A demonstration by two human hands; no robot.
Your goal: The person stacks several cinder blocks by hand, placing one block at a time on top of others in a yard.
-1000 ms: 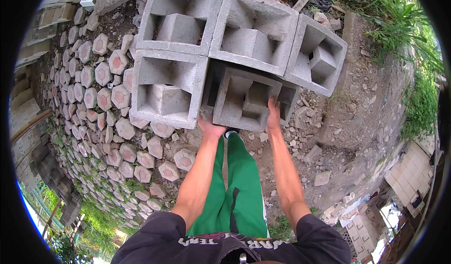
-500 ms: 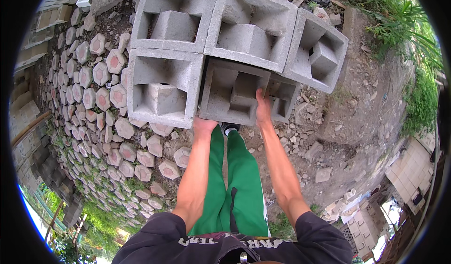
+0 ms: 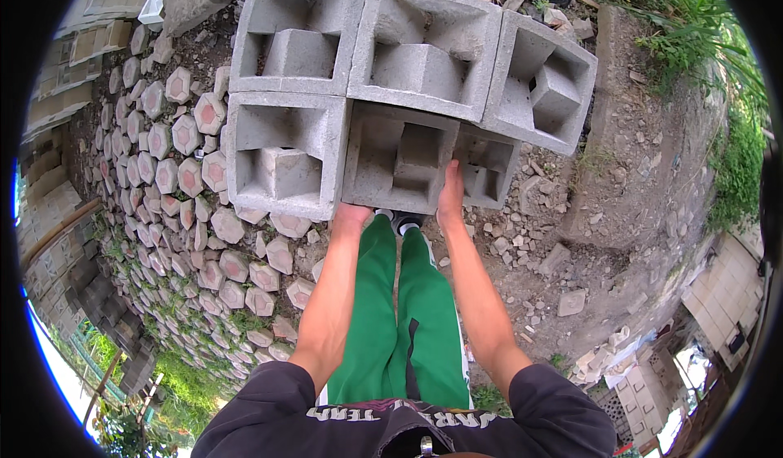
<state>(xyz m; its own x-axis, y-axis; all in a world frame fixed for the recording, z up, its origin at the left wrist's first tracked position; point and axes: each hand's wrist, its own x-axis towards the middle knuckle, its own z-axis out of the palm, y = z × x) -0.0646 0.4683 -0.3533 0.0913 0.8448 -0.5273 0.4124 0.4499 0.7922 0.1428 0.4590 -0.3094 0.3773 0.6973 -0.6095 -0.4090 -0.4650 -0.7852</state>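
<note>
Both my hands are on a darker, shaded hollow concrete block (image 3: 371, 189) in the lower row, its open cavities facing up. My left hand (image 3: 353, 213) is at its near left corner, close to a lighter concrete block (image 3: 245, 160) on the left; its fingers are hidden. My right hand (image 3: 451, 193) lies against the right side, thumb up along the wall, the other fingers out of sight. Just right of that hand sits another shaded hollow block (image 3: 502, 172). Behind stand three light grey concrete blocks (image 3: 356, 42) in a row, the rightmost turned at an angle.
Hexagonal paving stones (image 3: 189, 178) cover the ground at left. Loose rubble (image 3: 522, 238) and bare soil lie to the right, with green plants (image 3: 693, 58) at the far right. A small white container (image 3: 152, 8) is at the far left. My shoes (image 3: 408, 221) are just below the held block.
The gap between the held block and the lighter block on its left looks slightly narrower. My right thumb sits nearer the held block's right edge. The view has shifted a little.
</note>
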